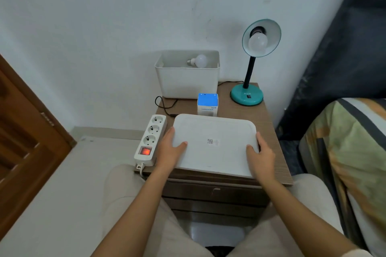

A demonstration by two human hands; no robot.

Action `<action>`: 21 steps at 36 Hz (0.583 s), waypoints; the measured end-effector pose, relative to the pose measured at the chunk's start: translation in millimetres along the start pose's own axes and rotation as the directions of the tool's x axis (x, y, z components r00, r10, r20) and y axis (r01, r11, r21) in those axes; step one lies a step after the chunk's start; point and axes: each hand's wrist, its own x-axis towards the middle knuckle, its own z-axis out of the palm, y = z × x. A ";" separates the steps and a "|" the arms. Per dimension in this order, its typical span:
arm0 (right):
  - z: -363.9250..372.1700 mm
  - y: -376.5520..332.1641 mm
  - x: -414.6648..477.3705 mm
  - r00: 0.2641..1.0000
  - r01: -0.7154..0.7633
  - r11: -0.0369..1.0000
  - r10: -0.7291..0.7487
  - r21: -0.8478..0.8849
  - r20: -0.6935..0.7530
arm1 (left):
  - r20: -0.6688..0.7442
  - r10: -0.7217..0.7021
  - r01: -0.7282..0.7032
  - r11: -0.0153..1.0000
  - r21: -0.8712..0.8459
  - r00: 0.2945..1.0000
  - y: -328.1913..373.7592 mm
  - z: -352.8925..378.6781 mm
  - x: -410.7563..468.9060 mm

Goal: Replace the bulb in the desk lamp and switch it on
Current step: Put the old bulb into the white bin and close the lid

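Centrally, a flat white lid is held by both hands on the wooden nightstand; the left hand is curled over its nine o'clock edge, thumb on top, and the right hand clasps the three o'clock edge likewise; at one o'clock the teal desk lamp is seen with a bulb seated in its shade; at twelve o'clock a spare bulb is lying in the open white box; a power strip, its switch glowing, is placed at nine o'clock.
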 end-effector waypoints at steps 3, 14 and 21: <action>-8.2 -22.1 0.9 0.996 0.078 0.997 -0.079 -0.009 -0.032 | -0.020 0.023 -0.024 0.999 -0.036 1.000 18.2 -9.3 -0.8; 1.6 -138.4 76.0 0.975 0.223 0.970 -0.224 0.096 0.001 | -0.147 0.138 -0.158 0.978 -0.134 0.979 107.5 -61.3 81.0; 48.1 -194.3 160.8 0.968 0.217 0.968 -0.231 0.129 0.099 | -0.141 0.079 -0.097 0.987 -0.128 0.987 135.6 -76.7 177.2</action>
